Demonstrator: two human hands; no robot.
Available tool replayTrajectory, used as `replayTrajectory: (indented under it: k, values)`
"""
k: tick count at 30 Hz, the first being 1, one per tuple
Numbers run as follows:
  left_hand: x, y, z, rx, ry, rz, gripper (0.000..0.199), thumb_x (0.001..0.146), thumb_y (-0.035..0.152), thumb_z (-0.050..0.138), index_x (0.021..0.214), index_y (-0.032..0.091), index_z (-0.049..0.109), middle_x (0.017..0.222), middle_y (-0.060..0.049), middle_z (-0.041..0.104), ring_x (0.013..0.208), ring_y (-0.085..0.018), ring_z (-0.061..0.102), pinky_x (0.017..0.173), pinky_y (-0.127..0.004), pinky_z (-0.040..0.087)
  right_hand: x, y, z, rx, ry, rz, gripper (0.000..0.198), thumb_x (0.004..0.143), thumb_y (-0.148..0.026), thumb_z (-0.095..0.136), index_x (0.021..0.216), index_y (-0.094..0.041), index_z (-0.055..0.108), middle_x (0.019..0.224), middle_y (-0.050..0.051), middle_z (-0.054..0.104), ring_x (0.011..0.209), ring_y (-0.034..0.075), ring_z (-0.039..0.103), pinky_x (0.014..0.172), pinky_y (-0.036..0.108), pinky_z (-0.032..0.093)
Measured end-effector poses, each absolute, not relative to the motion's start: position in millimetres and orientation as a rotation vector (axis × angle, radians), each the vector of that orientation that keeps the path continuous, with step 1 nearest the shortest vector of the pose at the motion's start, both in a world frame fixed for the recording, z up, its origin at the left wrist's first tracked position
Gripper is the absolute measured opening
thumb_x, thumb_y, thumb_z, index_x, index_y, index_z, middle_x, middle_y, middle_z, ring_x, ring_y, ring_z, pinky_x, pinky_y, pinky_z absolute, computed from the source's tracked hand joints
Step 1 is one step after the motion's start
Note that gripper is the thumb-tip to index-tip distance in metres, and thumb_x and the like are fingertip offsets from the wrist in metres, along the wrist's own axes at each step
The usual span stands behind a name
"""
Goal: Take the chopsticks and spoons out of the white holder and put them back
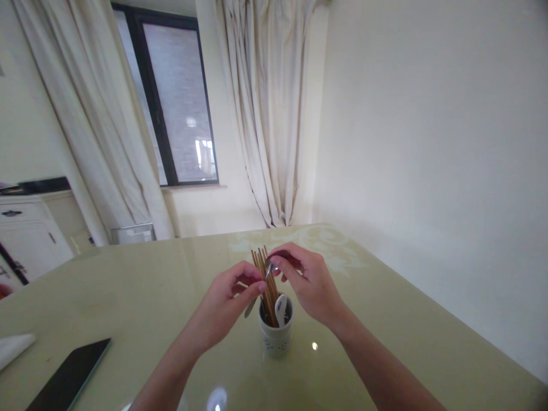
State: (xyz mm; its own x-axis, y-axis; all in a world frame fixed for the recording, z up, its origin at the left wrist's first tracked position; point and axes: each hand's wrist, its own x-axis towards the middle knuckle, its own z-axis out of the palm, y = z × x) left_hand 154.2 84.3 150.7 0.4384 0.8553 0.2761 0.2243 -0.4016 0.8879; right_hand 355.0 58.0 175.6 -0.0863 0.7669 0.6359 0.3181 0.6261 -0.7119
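Observation:
A metal spoon [269,270] slants above the cup, held between both hands. My left hand [229,302] pinches its handle between thumb and fingertips, and the flat handle end pokes out below. My right hand [306,279] grips the upper end, where a dark, shiny curved part shows; fingers partly cover it. Just below and between the hands, a pale patterned cup [276,341] stands upright on the table. Inside lean several wooden chopsticks [269,299] and a white spoon [281,309] with a small dark mark.
The glossy greenish table [180,285] meets the wall on the right. A black phone-like slab [71,374] lies at the near left, beside a white item [15,348] cut off by the frame. Behind are curtains [274,114], a window [180,103] and a white cabinet [32,234].

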Motion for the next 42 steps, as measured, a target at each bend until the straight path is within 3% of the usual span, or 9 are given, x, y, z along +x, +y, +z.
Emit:
replayTrajectory:
  k: [4,8,13,19,28,32,35,38,42]
  values:
    - [145,96,127,2.035,1.187,0.75,0.036,0.088,0.055,0.068,0.091,0.021,0.059,0.088,-0.003,0.07,0.079,-0.02,0.065,0.07,-0.032,0.049,367,65,177,-0.933,-1.686,0.442,0.014,0.102,-0.025,0.059,0.099,-0.02,0.072,0.086,0.001,0.074,0.074,0.015,0.068,0.07,0.026,0.053]
    - [144,101,106,1.994,1.183,0.476,0.052,0.081,0.056,0.075,0.114,0.019,0.06,0.113,-0.009,0.07,0.093,-0.024,0.067,0.081,-0.036,0.05,369,76,170,-1.014,-1.807,0.415,0.025,0.108,-0.027,0.049,0.098,-0.019,0.072,0.081,0.001,0.071,0.074,0.015,0.066,0.071,0.026,0.049]
    - [150,98,110,1.944,0.916,0.387,0.045,0.088,0.047,0.068,0.123,0.019,0.063,0.12,-0.009,0.071,0.099,-0.023,0.065,0.087,-0.036,0.05,365,86,157,-1.145,-2.055,0.315,0.026,0.104,-0.019,0.055,0.084,-0.018,0.071,0.082,0.002,0.07,0.078,0.016,0.064,0.073,0.027,0.044]
    - [146,99,114,1.824,0.915,0.363,0.046,0.088,0.053,0.066,0.121,0.021,0.065,0.123,-0.008,0.071,0.107,-0.023,0.065,0.095,-0.035,0.049,364,87,149,-1.302,-2.023,0.265,0.008,0.097,-0.018,0.067,0.093,-0.022,0.074,0.078,-0.001,0.073,0.073,0.016,0.065,0.069,0.026,0.041]
    - [143,102,110,1.82,0.895,0.379,0.046,0.088,0.053,0.065,0.121,0.021,0.066,0.122,-0.008,0.073,0.108,-0.023,0.066,0.097,-0.036,0.049,364,82,158,-1.393,-2.103,0.073,0.025,0.105,-0.02,0.057,0.089,-0.02,0.077,0.091,0.006,0.072,0.084,0.019,0.066,0.075,0.029,0.042]
    - [142,104,111,1.874,0.899,0.388,0.046,0.091,0.056,0.06,0.12,0.021,0.067,0.127,-0.008,0.072,0.108,-0.022,0.066,0.094,-0.034,0.049,370,74,170,-1.324,-1.927,-0.017,0.029,0.105,-0.028,0.058,0.079,-0.019,0.065,0.079,0.002,0.065,0.073,0.017,0.058,0.069,0.028,0.036]
    - [141,111,110,1.952,0.993,0.485,0.047,0.092,0.059,0.054,0.112,0.019,0.068,0.111,-0.008,0.075,0.097,-0.021,0.066,0.082,-0.032,0.05,377,65,166,-1.285,-1.746,-0.056,0.043,0.105,-0.035,0.052,0.065,-0.022,0.046,0.062,-0.004,0.045,0.059,0.014,0.042,0.061,0.029,0.029]
    - [141,116,105,2.013,1.185,0.7,0.043,0.092,0.059,0.05,0.087,0.019,0.065,0.08,-0.004,0.069,0.074,-0.02,0.062,0.068,-0.03,0.045,384,57,135,-1.266,-1.546,0.025,0.052,0.103,-0.042,0.05,0.061,-0.025,0.026,0.056,-0.008,0.025,0.053,0.012,0.03,0.056,0.029,0.024]
    - [141,108,80,1.999,1.391,1.016,0.056,0.092,0.07,0.042,0.064,0.023,0.052,0.058,0.003,0.05,0.06,-0.017,0.049,0.059,-0.029,0.033,390,49,66,-1.318,-1.444,0.235,0.053,0.101,-0.055,0.051,0.063,-0.025,0.031,0.057,-0.008,0.028,0.053,0.013,0.033,0.054,0.027,0.027]
